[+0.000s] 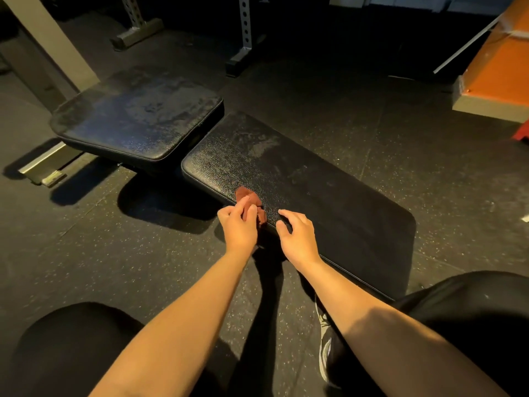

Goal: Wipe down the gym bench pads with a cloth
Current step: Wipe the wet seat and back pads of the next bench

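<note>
cloth (251,202) partly hidden behind left hand (240,224), rack uprights (245,24) cut off

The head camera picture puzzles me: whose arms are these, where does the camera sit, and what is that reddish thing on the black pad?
There is no machine here. A person wears the camera on their head, so you look down along their own bare arms. The left hand pinches a small reddish cloth, bunched up at the near edge of the long bench pad. The right hand holds nothing; its relaxed fingers touch the same edge. A shorter pad, dusty and smeared, sits beyond on the left. Under both lies a dark speckled floor.
</note>
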Available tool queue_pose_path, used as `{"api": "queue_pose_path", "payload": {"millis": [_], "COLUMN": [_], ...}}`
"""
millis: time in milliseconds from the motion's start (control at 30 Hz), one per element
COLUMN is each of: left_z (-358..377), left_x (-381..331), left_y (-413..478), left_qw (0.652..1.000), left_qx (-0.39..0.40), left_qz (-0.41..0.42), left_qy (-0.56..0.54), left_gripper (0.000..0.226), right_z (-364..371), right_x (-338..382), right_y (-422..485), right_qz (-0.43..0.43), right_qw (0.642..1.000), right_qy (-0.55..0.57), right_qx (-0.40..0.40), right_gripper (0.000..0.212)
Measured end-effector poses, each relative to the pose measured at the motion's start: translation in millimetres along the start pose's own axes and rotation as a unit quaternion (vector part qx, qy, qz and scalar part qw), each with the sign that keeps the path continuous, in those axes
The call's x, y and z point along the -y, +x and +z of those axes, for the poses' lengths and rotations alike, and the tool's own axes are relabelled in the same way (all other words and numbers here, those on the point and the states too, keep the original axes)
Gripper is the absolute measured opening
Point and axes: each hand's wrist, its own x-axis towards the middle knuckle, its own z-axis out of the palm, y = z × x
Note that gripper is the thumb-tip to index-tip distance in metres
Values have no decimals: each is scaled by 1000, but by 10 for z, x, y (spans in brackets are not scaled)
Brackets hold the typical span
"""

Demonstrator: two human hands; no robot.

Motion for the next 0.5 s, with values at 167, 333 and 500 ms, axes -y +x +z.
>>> {"api": "queue_pose_path", "payload": {"millis": [167, 333, 500], "left_z": [284, 331, 363], "left_x": [15, -202, -440], "left_y": [-247, -302, -289], "left_qw": [996, 994, 989], "left_qx": [85, 103, 133], "left_qz": [14, 22, 59], "left_qy": [-5, -7, 1], "left_gripper": [43, 44, 39], "right_z": [19, -63, -137], "right_x": [24, 49, 76], "right_y": [1, 9, 121], "right_qz": [29, 62, 30], "right_qw": [996, 965, 969], "right_qy": [79, 254, 235], "right_qx": [-8, -30, -71], "right_gripper": [35, 43, 33]}}
